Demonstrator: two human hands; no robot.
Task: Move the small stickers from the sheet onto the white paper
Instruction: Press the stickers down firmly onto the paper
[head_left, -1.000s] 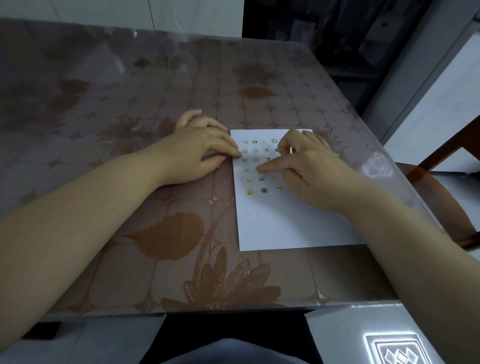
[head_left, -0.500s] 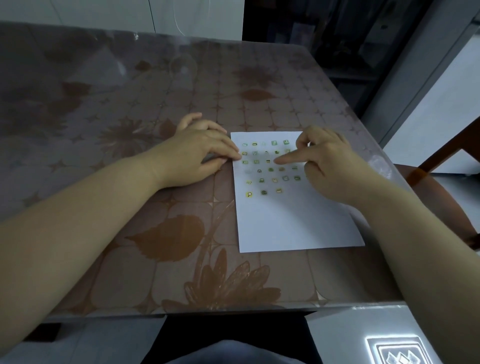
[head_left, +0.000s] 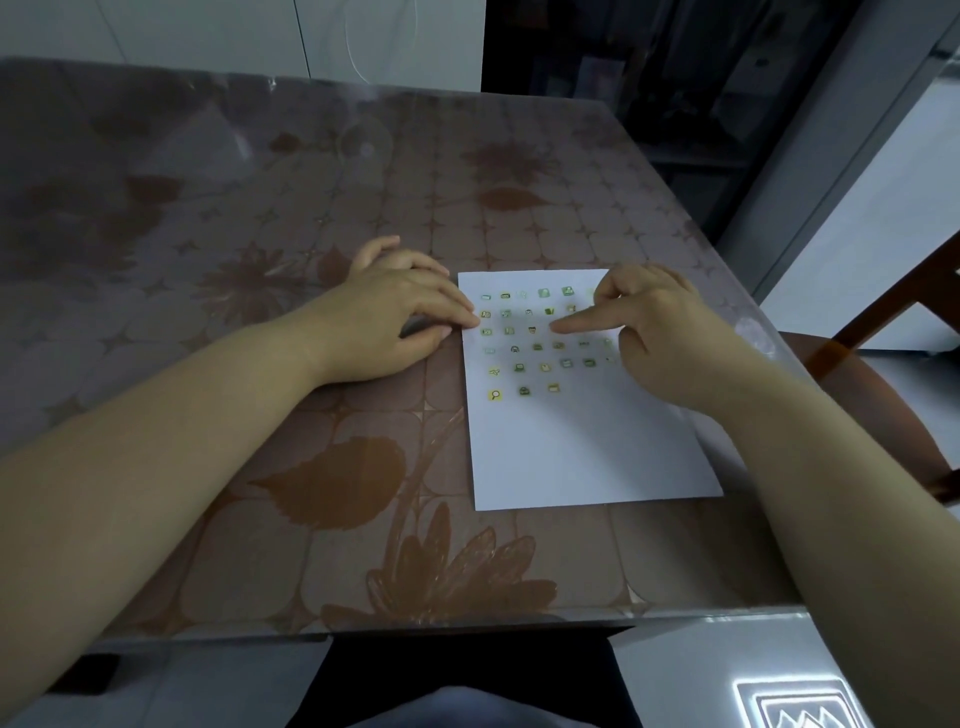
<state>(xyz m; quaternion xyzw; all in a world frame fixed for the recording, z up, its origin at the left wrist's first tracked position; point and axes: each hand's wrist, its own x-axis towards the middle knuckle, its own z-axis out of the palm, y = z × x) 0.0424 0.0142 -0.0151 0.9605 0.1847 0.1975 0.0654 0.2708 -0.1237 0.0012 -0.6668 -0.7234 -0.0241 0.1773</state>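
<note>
Right hand (head_left: 670, 338) presses a straight index finger onto the upper middle of the white paper (head_left: 587, 452). Left hand (head_left: 389, 322) lies flat at its left edge.

We have drawn our right hand (head_left: 670, 343) back toward the paper's (head_left: 587, 452) right edge, uncovering more stickers (head_left: 566, 364); one of its fingers (head_left: 582, 326) now stretches leftward across the middle rows.
</note>
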